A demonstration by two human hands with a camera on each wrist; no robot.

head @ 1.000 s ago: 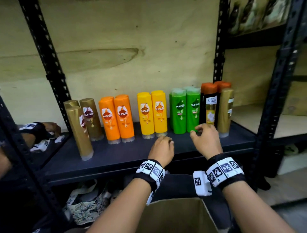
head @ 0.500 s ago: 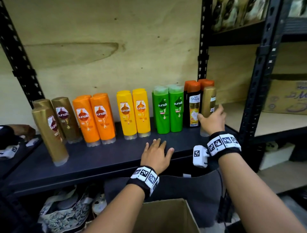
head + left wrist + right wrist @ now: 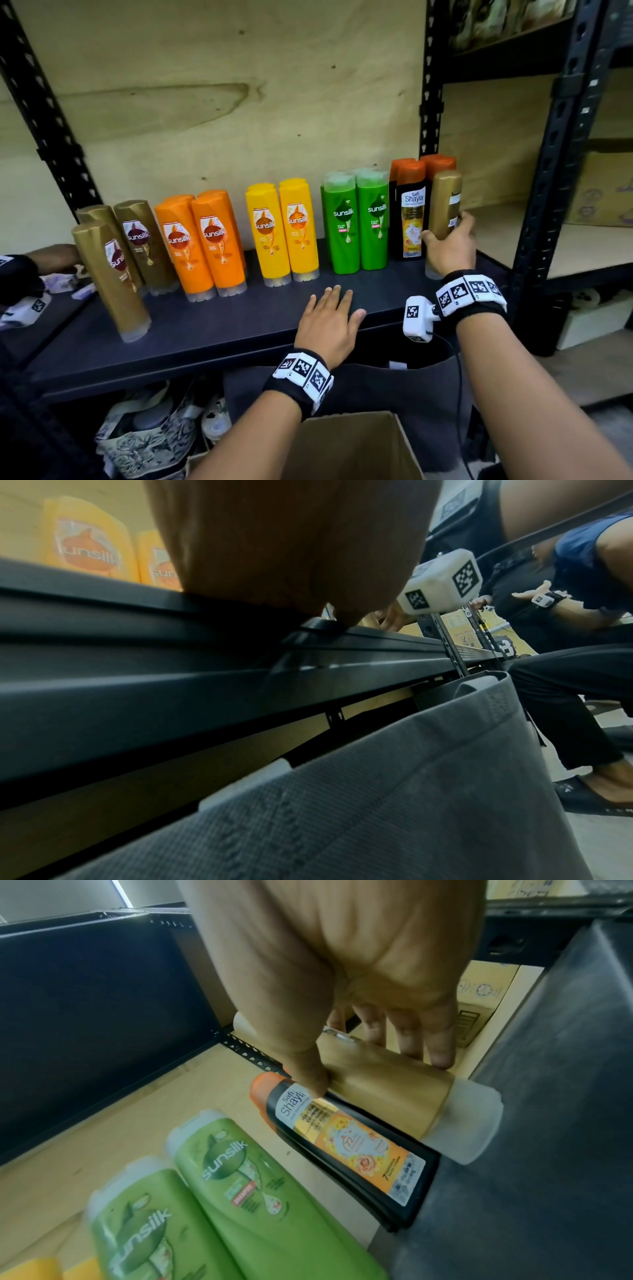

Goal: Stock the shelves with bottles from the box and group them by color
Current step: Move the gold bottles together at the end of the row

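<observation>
On the dark shelf (image 3: pixel 212 329) stand bottles in colour groups: gold bottles (image 3: pixel 113 270) at the left, then orange bottles (image 3: pixel 202 240), yellow bottles (image 3: pixel 281 229), green bottles (image 3: pixel 359 219) and black bottles with orange caps (image 3: pixel 409 212). At the far right my right hand (image 3: pixel 448 240) grips a lone gold bottle (image 3: pixel 445 202) (image 3: pixel 387 1085), thumb on its left side and fingers round the right. It stands next to the black bottles. My left hand (image 3: pixel 330 315) rests flat on the shelf's front, fingers straight. The cardboard box (image 3: pixel 346 448) sits below, between my arms.
Black perforated uprights (image 3: pixel 430 102) frame the bay, and a second shelf unit (image 3: pixel 548 192) stands to the right with a carton on it. A grey fabric bin (image 3: pixel 377 791) hangs under the shelf. Another person's hand (image 3: pixel 54 257) works at the far left.
My right hand moved right from the green bottles and closed round the gold bottle at the row's right end. My left hand uncurled and lies flat on the shelf.
</observation>
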